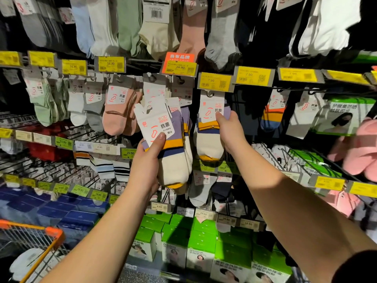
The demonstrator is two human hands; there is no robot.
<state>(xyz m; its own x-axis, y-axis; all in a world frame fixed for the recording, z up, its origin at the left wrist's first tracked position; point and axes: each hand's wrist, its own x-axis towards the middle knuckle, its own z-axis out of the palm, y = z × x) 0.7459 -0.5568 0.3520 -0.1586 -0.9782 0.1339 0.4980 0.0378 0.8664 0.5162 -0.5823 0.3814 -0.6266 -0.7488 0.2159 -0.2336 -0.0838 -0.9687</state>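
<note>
**Sock bundle in the left grip, hanging pair in the right**

Sock bundle [175, 166], cream with purple, yellow and navy bands, sits just left of the middle of the view, in front of the hanging rack. The left grip [145, 166] holds it from below, at about 7 o'clock. The thumb lies across the lower edge of its white card [154, 121] and the fingers are curled behind. The card is tilted, its top leaning toward 11 o'clock.

At 3 o'clock of the bundle, close beside it, a matching hanging pair [209, 144] is on a peg under the yellow 7.99 tag [215, 81]. The right grip [230, 131] pinches this pair from its 3 o'clock side, with the thumb pressed on the card's lower corner and the fingers behind the sock.

An orange sign [179, 57] marked 16.90 is at 12 o'clock of the bundle. Pink socks [117, 117] hang at its 9 o'clock. Green boxes [202, 248] are stacked on the shelf at 6 o'clock, below both forearms, and blue packs [67, 209] lie toward 8 o'clock. The orange rim of a shopping cart [55, 231] shows in the bottom left corner.
</note>
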